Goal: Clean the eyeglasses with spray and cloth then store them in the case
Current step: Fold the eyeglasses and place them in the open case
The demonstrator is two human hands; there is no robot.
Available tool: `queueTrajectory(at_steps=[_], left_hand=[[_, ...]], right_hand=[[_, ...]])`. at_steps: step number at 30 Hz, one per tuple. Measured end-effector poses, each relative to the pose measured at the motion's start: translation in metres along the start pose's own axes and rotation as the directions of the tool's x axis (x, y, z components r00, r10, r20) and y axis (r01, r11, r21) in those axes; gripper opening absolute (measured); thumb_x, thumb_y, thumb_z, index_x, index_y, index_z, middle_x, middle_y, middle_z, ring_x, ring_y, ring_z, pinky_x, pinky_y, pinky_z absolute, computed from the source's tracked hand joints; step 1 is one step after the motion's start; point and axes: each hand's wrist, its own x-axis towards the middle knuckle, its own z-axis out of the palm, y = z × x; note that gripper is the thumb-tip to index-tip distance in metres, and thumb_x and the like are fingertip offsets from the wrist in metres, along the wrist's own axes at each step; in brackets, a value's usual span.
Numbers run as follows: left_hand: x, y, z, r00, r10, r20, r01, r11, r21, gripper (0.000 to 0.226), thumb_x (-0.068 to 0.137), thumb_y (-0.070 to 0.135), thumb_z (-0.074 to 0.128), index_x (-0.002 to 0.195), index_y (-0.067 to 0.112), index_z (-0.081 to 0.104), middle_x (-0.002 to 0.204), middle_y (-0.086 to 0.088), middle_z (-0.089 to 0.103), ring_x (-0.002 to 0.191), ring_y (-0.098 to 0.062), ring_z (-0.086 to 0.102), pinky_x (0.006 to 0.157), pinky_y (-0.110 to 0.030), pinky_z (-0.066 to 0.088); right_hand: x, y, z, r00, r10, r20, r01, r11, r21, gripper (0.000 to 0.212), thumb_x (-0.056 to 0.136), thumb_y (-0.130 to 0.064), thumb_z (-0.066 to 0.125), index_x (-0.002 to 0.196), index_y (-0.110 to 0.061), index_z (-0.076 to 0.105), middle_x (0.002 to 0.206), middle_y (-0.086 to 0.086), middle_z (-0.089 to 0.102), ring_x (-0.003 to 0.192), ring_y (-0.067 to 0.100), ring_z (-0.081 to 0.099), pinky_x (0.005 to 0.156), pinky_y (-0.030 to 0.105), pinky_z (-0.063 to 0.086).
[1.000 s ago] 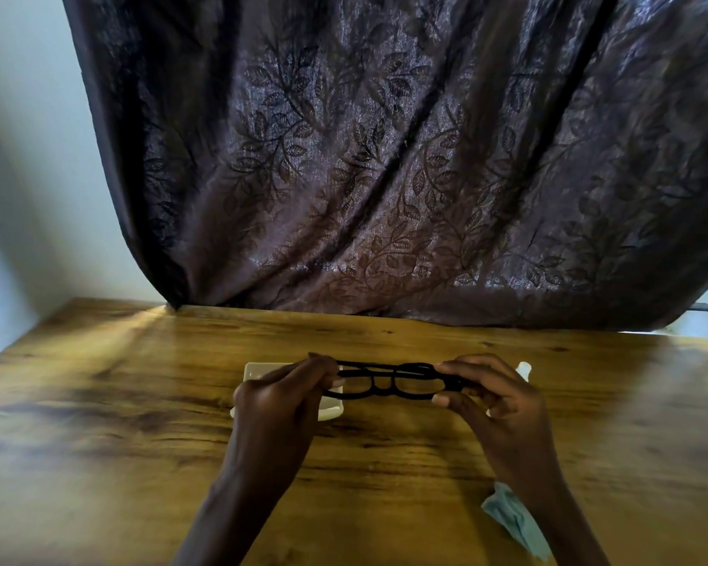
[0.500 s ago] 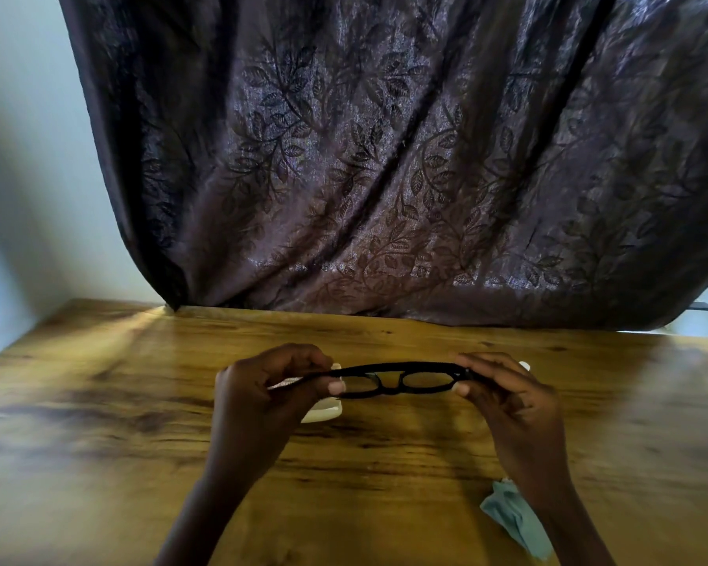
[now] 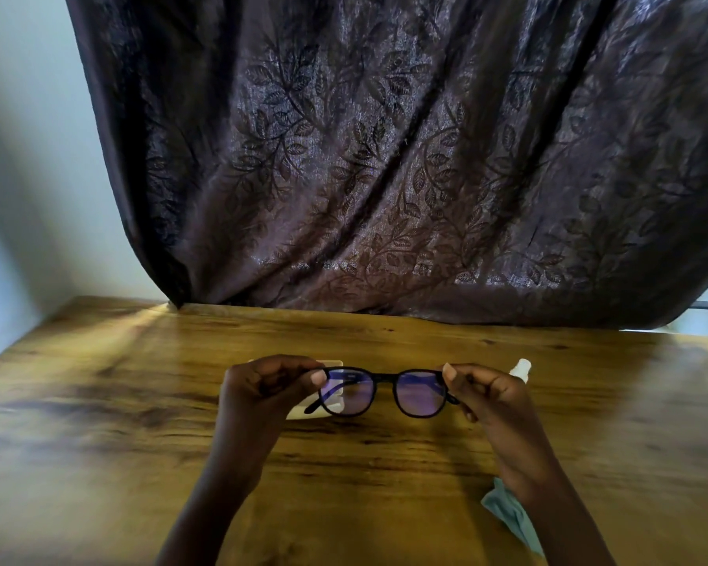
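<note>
Black-framed eyeglasses (image 3: 385, 392) with purple-tinted lenses hang upright above the wooden table (image 3: 99, 422), lenses facing me. My left hand (image 3: 262, 392) pinches the frame's left end and my right hand (image 3: 487, 398) pinches its right end. A cream glasses case (image 3: 309, 414) lies on the table behind my left hand, mostly hidden by it. Past my right hand the white top of a spray bottle (image 3: 522, 367) shows. A light blue cloth (image 3: 511, 516) lies on the table under my right forearm, partly covered.
A dark brown curtain (image 3: 385, 157) with a leaf pattern hangs over the table's far edge. A pale wall stands at the left. Bare wood spreads to the left and right of my hands.
The glasses have been tilted from lying flat, edge-on, to upright with the lenses facing me. Both hands have lifted slightly and kept hold of the frame ends.
</note>
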Motion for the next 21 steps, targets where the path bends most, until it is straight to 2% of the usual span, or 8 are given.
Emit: queueTrajectory(at_steps=[6,12,16,18,21], left_hand=[[0.002,-0.007,-0.007,0.999,-0.036,-0.018,0.037,0.995,0.09,0.012,0.072,0.003,0.066,0.084,0.002,0.07,0.078,-0.012,0.072,0.068,-0.016,0.067,0.056,-0.019,0.05],[0.021,-0.012,-0.021,0.988,-0.032,-0.153,0.054,0.988,0.145,0.01,0.071,0.001,0.068,0.08,0.006,0.07,0.078,-0.012,0.072,0.071,-0.022,0.067,0.068,-0.033,0.053],[0.04,-0.03,-0.042,0.964,-0.078,-0.254,0.13,0.972,0.196,0.009,0.072,0.001,0.069,0.079,0.007,0.069,0.08,-0.015,0.071,0.075,-0.027,0.066,0.073,-0.039,0.052],[0.046,-0.043,-0.051,0.943,-0.144,-0.3,0.211,0.956,0.205,0.007,0.072,0.002,0.07,0.078,0.004,0.069,0.08,-0.018,0.07,0.075,-0.028,0.065,0.074,-0.04,0.051],[0.048,-0.065,-0.059,0.916,-0.229,-0.329,0.317,0.917,0.243,0.007,0.071,0.004,0.072,0.076,0.0,0.069,0.077,-0.022,0.069,0.058,-0.017,0.06,0.059,-0.028,0.049]], right_hand=[[0.003,0.008,0.008,0.998,0.05,0.028,-0.051,0.998,0.022,0.008,0.079,-0.014,0.063,0.078,-0.009,0.07,0.047,-0.012,0.061,0.046,-0.007,0.052,0.046,0.004,0.039],[0.033,0.008,0.035,0.999,0.041,0.032,-0.04,0.999,-0.013,0.006,0.081,-0.012,0.065,0.08,-0.007,0.069,0.042,-0.014,0.059,0.04,-0.008,0.049,0.041,0.004,0.036],[0.056,0.022,0.068,0.997,0.051,0.053,-0.044,0.991,-0.127,0.015,0.08,-0.016,0.069,0.085,-0.002,0.071,0.065,-0.002,0.066,0.047,-0.008,0.053,0.044,0.006,0.04],[0.067,0.035,0.084,0.995,0.089,0.042,-0.079,0.978,-0.195,0.019,0.079,-0.02,0.07,0.085,-0.002,0.071,0.075,0.004,0.069,0.058,-0.002,0.057,0.05,0.01,0.043],[0.076,0.057,0.1,0.989,0.148,-0.002,-0.143,0.956,-0.258,0.021,0.078,-0.022,0.072,0.083,-0.002,0.071,0.083,0.01,0.071,0.071,0.012,0.06,0.063,0.024,0.047]])
